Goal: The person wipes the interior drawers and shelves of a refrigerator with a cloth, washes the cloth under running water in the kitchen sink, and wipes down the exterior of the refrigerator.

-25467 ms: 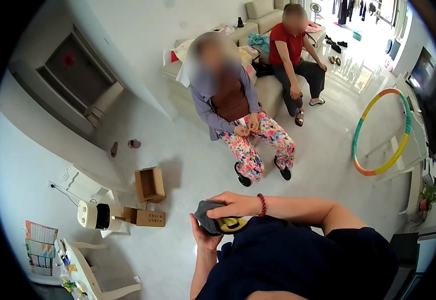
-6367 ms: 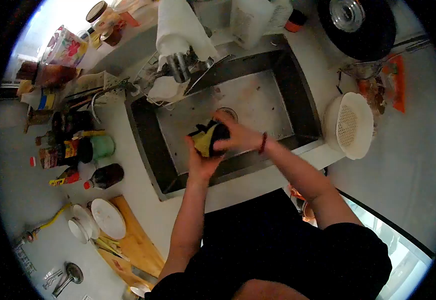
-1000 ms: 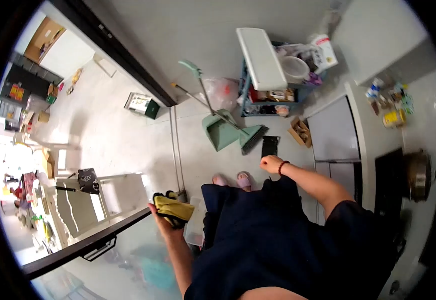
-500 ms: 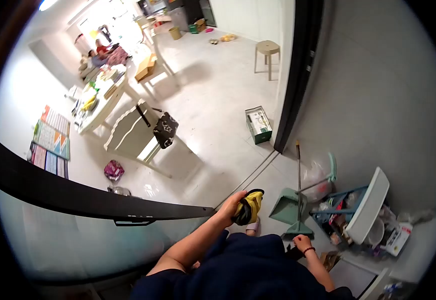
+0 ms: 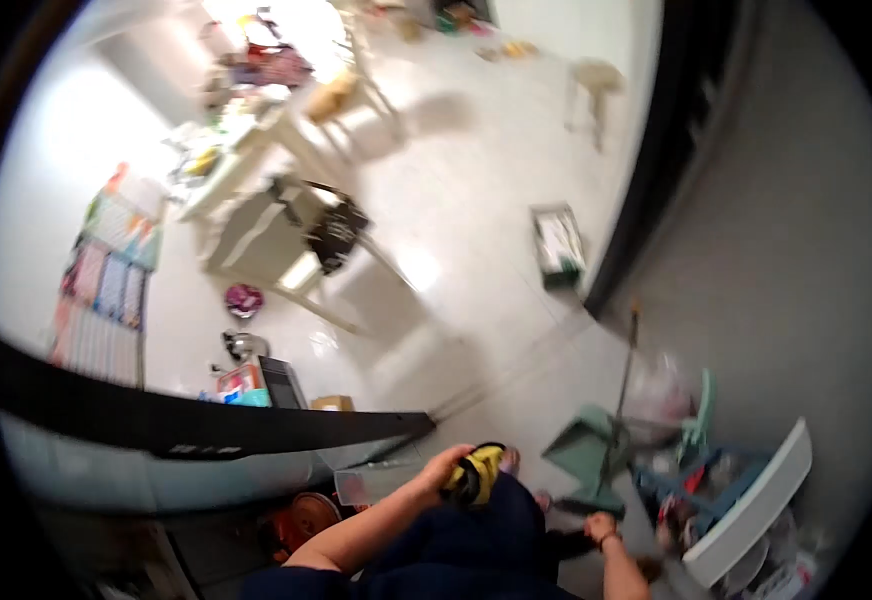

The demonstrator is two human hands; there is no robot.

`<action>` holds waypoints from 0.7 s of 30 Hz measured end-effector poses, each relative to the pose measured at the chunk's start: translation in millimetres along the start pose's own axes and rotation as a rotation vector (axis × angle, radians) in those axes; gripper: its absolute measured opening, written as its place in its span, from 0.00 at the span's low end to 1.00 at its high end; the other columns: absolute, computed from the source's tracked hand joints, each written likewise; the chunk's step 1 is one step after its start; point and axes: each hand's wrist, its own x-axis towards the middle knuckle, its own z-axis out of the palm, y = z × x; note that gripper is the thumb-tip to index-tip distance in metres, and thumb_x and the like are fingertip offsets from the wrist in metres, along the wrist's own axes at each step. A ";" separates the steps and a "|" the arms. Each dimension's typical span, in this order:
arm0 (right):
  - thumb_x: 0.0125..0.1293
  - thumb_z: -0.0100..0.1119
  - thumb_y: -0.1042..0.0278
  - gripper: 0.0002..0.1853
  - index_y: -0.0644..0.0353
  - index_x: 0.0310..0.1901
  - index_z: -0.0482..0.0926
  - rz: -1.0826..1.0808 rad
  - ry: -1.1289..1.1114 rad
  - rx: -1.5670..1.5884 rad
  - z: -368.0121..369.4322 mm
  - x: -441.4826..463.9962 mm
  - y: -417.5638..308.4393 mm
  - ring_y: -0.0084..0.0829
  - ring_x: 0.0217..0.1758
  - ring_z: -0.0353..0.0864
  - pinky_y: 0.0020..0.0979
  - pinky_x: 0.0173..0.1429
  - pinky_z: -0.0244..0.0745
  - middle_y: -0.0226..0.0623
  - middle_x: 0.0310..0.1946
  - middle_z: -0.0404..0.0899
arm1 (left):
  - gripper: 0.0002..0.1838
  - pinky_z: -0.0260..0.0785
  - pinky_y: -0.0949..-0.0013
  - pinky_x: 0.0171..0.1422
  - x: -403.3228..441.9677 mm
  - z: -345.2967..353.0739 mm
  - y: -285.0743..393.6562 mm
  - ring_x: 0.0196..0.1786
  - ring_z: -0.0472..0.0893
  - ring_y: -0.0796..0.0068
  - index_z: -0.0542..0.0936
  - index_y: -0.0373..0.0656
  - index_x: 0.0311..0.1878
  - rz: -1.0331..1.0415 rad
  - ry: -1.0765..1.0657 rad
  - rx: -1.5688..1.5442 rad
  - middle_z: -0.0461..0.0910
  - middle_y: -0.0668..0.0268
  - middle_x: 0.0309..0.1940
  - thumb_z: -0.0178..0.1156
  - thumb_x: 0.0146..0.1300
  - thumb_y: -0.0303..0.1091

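Observation:
My left hand (image 5: 442, 470) is closed around a soft yellow-and-black bundle (image 5: 479, 471), held in front of my body; blur hides what kind of thing it is. On the right, my right hand (image 5: 601, 528) is curled shut at waist height. Something dark (image 5: 568, 545) lies beside its fingers, and I cannot make out whether it is gripped. Just beyond that hand stands a green dustpan (image 5: 578, 440) with an upright handle.
A dark door frame (image 5: 256, 432) runs across my left. Beyond it are a white chair (image 5: 256, 235) with a patterned bag (image 5: 339, 235), a table (image 5: 218, 185) and an open box (image 5: 558, 245). At right, a cluttered blue-grey rack (image 5: 701, 490) stands by the wall.
The view has shifted, showing more of the floor at lower left, with a black box and orange items. My left hand still holds the bundle, now lower and slightly left in view.

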 end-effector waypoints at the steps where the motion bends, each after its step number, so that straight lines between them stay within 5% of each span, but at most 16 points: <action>1: 0.59 0.52 0.67 0.09 0.62 0.32 0.79 0.178 -0.008 0.016 9.8 9.8 30.1 0.37 0.25 0.79 0.38 0.33 0.75 0.44 0.21 0.79 | 0.25 0.77 0.56 0.52 16.2 -6.0 -10.0 0.44 0.83 0.60 0.76 0.39 0.54 0.000 0.082 0.060 0.82 0.56 0.45 0.51 0.66 0.52; 3: 0.64 0.50 0.59 0.13 0.62 0.34 0.77 0.280 0.207 -0.031 49.8 36.2 113.8 0.46 0.37 0.78 0.43 0.44 0.73 0.46 0.32 0.79 | 0.25 0.77 0.57 0.50 46.6 -16.8 -27.0 0.42 0.83 0.60 0.77 0.40 0.52 -0.086 0.158 0.110 0.82 0.58 0.43 0.52 0.65 0.52; 6: 0.66 0.50 0.54 0.18 0.60 0.47 0.78 0.349 0.256 -0.067 9.3 45.6 83.4 0.51 0.50 0.77 0.43 0.52 0.71 0.52 0.46 0.79 | 0.24 0.75 0.57 0.52 83.8 -1.2 -35.2 0.45 0.82 0.61 0.76 0.40 0.53 -0.135 0.177 0.032 0.81 0.58 0.44 0.50 0.66 0.50; 9: 0.64 0.52 0.61 0.17 0.59 0.52 0.77 0.565 0.189 -0.237 -10.4 73.1 113.8 0.52 0.53 0.77 0.48 0.57 0.73 0.51 0.49 0.78 | 0.26 0.72 0.56 0.57 115.8 -7.3 -68.3 0.50 0.79 0.58 0.72 0.39 0.59 -0.131 0.209 -0.051 0.79 0.55 0.50 0.47 0.65 0.48; 14: 0.58 0.55 0.73 0.24 0.60 0.58 0.69 0.401 0.486 -0.224 1.1 133.2 233.5 0.49 0.61 0.71 0.46 0.62 0.69 0.53 0.53 0.74 | 0.27 0.71 0.54 0.59 174.9 -35.0 -100.7 0.52 0.78 0.57 0.73 0.42 0.59 -0.170 0.244 -0.122 0.79 0.55 0.50 0.50 0.63 0.50; 17: 0.58 0.57 0.64 0.24 0.59 0.57 0.74 0.357 0.674 -0.152 -18.0 173.2 276.7 0.44 0.62 0.71 0.40 0.66 0.65 0.47 0.59 0.73 | 0.29 0.70 0.51 0.59 184.9 -32.9 -104.9 0.52 0.78 0.58 0.75 0.46 0.56 -0.257 0.423 -0.046 0.79 0.58 0.50 0.54 0.60 0.59; 18: 0.59 0.58 0.61 0.25 0.59 0.59 0.74 0.182 0.759 -0.090 -3.9 218.0 372.2 0.43 0.63 0.71 0.39 0.66 0.65 0.47 0.58 0.74 | 0.28 0.71 0.52 0.57 189.3 -44.3 -109.3 0.50 0.80 0.60 0.75 0.46 0.55 -0.244 0.346 -0.096 0.80 0.59 0.48 0.54 0.61 0.58; 19: 0.62 0.58 0.58 0.25 0.61 0.59 0.73 0.254 0.720 -0.008 -39.0 217.2 355.4 0.45 0.63 0.70 0.39 0.67 0.63 0.46 0.59 0.74 | 0.26 0.73 0.54 0.55 198.2 -36.8 -109.5 0.47 0.81 0.62 0.76 0.45 0.53 -0.233 0.431 -0.102 0.81 0.60 0.45 0.55 0.62 0.56; 20: 0.65 0.56 0.56 0.27 0.60 0.62 0.71 0.216 0.791 -0.267 -48.1 231.7 406.5 0.47 0.64 0.69 0.41 0.68 0.62 0.47 0.63 0.70 | 0.25 0.74 0.56 0.54 213.9 -41.6 -104.8 0.45 0.82 0.64 0.76 0.43 0.53 -0.261 0.371 -0.119 0.82 0.60 0.44 0.53 0.65 0.54; 21: 0.68 0.51 0.56 0.27 0.57 0.66 0.64 0.457 0.733 -0.208 -61.1 208.7 380.7 0.48 0.66 0.66 0.42 0.69 0.60 0.48 0.66 0.65 | 0.25 0.75 0.58 0.53 219.5 -56.1 -114.1 0.44 0.82 0.64 0.77 0.42 0.52 -0.244 0.222 -0.153 0.82 0.59 0.44 0.50 0.67 0.54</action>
